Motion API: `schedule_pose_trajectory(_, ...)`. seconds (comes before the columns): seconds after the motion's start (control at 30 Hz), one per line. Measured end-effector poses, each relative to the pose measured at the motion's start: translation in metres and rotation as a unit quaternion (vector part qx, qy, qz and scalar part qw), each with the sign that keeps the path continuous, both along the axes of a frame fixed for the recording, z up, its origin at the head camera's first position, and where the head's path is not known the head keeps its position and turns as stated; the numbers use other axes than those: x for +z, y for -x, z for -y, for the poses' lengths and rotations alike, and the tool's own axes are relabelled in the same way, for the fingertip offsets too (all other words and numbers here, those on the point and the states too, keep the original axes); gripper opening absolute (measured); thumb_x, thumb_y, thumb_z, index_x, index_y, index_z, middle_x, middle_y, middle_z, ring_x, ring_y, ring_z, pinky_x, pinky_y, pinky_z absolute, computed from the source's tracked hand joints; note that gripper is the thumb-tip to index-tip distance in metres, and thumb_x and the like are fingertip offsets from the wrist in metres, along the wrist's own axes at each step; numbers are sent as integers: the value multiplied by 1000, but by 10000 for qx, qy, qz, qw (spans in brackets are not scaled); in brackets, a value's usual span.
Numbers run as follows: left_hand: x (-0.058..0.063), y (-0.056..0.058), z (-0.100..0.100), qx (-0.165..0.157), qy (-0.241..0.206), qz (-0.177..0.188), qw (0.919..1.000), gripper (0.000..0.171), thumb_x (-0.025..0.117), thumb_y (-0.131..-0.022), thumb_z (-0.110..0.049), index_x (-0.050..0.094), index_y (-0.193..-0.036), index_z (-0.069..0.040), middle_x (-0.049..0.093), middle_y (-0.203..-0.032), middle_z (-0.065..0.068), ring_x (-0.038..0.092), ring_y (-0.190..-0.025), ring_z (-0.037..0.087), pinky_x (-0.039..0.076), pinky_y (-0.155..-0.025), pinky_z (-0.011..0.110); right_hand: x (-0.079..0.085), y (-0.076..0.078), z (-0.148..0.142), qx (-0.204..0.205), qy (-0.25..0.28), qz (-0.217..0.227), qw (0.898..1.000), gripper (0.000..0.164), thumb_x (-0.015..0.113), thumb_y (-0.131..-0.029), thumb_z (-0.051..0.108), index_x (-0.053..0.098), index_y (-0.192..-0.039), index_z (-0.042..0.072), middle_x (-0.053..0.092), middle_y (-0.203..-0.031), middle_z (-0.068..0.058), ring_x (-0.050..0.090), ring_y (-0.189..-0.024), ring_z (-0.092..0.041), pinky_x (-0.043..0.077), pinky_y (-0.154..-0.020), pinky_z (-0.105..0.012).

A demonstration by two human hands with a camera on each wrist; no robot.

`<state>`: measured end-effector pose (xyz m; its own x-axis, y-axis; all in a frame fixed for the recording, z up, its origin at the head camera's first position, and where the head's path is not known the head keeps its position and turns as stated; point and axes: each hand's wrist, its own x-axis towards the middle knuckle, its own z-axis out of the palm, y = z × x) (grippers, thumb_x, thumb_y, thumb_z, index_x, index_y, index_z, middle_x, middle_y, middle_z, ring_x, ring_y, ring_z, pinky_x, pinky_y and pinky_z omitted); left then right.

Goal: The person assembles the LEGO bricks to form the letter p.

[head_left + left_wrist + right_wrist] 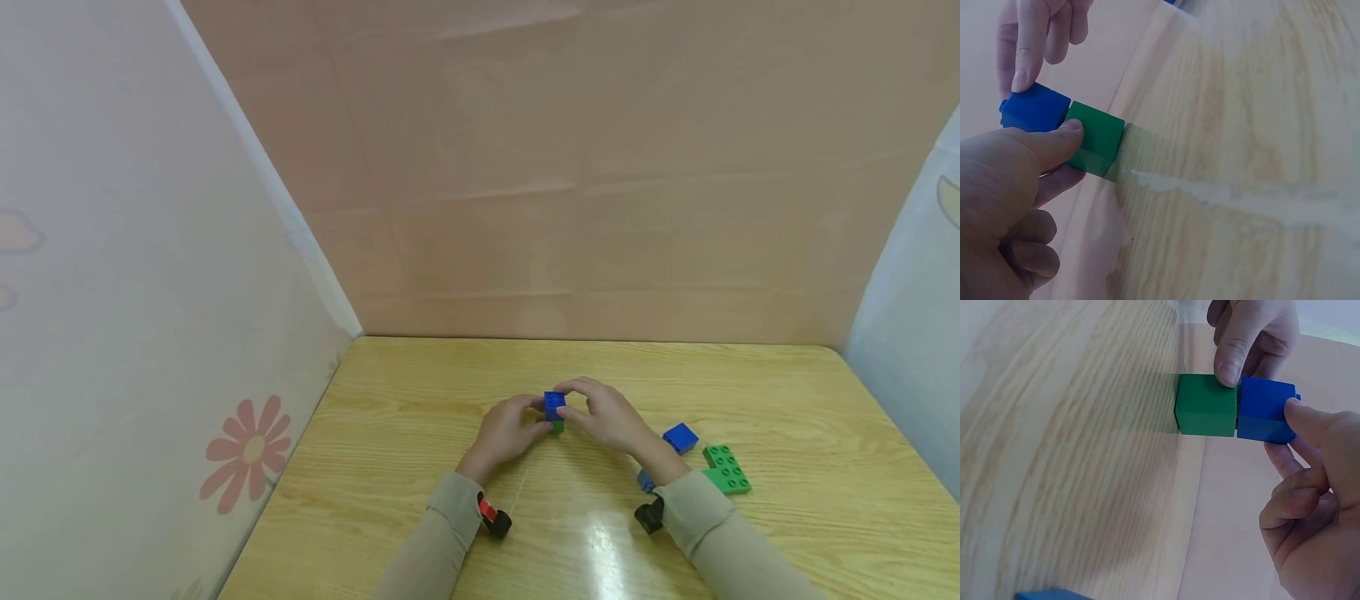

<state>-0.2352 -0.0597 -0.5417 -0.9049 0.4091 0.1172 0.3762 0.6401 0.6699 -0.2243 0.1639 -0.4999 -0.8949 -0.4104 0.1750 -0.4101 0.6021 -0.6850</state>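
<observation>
A blue toy brick (554,404) is stacked over a green brick (557,427), a thin gap showing between them in the right wrist view. The green brick (1206,405) stands on the tabletop. With thumb and fingers, my left hand (507,429) pinches the green brick (1096,136) near its joint with the blue one. My right hand (609,418) holds the blue brick (1266,409) from the other side, thumb near its studded end. Part of the blue brick is hidden behind the left thumb in the left wrist view.
To the right on the wooden table (825,433) lie a blue brick (681,437), a smaller blue piece (646,481) partly behind the right forearm, and green studded bricks (726,471). A pinkish-brown backdrop (525,208) rises behind the table, with pale sheets (150,250) at the sides.
</observation>
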Motion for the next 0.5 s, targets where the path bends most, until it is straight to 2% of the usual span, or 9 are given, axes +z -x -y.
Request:
schedule_pose_trajectory(0.1, 1, -1, 0, -46, 68, -59, 9999, 36, 73, -99, -35, 71, -130, -16, 71, -125, -5, 64, -120, 15, 50, -103, 45, 1, 0, 0, 66, -56, -127, 9999, 34, 71, -101, 23, 67, -134, 12, 65, -135, -9, 66, -113, -34, 53, -89, -53)
schedule_pose_trajectory(0.3, 2, 0, -1, -135, 269, -188, 9994, 35, 73, -99, -35, 71, -129, -16, 71, -123, -5, 66, -115, 13, 53, -99, 42, 3, 0, 1, 156, -129, -276, 9994, 33, 71, -101, 23, 67, -132, 10, 67, -132, -9, 63, -122, -39, 51, -97, -58)
schedule_pose_trajectory(0.5, 4, 1, -2, -178, 438, -275, 9985, 33, 73, -100, -36, 71, -125, -16, 71, -120, -3, 67, -110, 14, 55, -93, 40, 4, 2, 1, 201, -181, -359, 9990, 33, 72, -101, 24, 68, -131, 11, 67, -130, -8, 63, -122, -39, 50, -97, -58)
